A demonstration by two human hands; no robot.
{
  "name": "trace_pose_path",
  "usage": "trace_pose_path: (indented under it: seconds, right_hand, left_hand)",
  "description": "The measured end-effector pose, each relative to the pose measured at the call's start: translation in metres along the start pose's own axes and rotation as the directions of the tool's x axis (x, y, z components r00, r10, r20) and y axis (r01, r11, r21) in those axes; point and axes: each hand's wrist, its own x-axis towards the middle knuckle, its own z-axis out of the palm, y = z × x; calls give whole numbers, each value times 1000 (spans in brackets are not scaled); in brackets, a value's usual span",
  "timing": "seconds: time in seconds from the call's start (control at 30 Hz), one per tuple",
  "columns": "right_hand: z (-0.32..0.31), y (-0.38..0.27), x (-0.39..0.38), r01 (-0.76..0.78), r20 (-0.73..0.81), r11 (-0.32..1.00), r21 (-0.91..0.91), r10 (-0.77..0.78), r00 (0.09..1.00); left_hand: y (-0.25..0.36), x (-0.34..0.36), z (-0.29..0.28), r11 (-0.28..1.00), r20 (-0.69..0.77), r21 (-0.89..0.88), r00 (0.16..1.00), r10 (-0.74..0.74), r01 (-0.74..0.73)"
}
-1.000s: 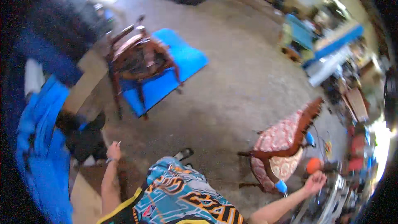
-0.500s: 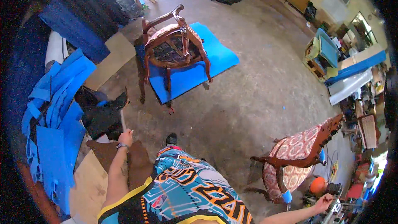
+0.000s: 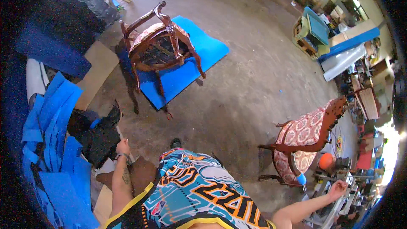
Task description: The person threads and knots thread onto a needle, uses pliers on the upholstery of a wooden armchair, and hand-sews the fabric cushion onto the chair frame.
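Observation:
At the lower left, my left hand is closed beside a heap of black material; a pale, thin end seems to show above the fingers, too small to name. My right hand is held out at the lower right, its fingers loosely bent and nothing visible in them. It appears over or beside a cluttered bench. Near it, a carved wooden chair with red and cream patterned upholstery lies tipped over. Farther off, a second wooden chair rests tilted on a blue foam sheet, its underside showing.
Blue foam strips pile up at the left, near a cardboard sheet. An orange ball-like object sits by the bench. At the far right stand a crate-like box and a clear plastic roll. Concrete floor stretches between.
The view has shifted, so the chairs and foam appear farther left and higher. My left hand is now closer to the black heap, and the pale stick in it shows less. My right hand has risen slightly.

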Motion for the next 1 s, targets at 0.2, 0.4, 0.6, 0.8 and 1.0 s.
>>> trace_pose_path:
  seconds: [0.2, 0.4, 0.6, 0.8, 1.0]
  right_hand:
    - [-3, -17, -11, 40, 77, 995, 95, -48, 996]
    - [-5, -33, -22, 319, -236, 919, -232, -371, 898]
    - [44, -16, -28, 194, -149, 826, -529, -315, 937]
    - [190, 168, -79, -2, 68, 587, -810, 97, 993]
    - [304, 341, -169, -60, 330, 618, -784, 497, 803]
  left_hand:
    - [10, 10, -4, 997, 0, 26, 997, 77, -77]
    - [14, 19, 11, 1000, 41, 18, 999, 18, -19]
    - [47, 7, 1, 991, -54, -13, 990, 133, -134]
    - [258, -40, -60, -14, 36, -999, 927, 373, 44]
    - [404, -161, -134, -338, -66, -884, 629, 775, 323]
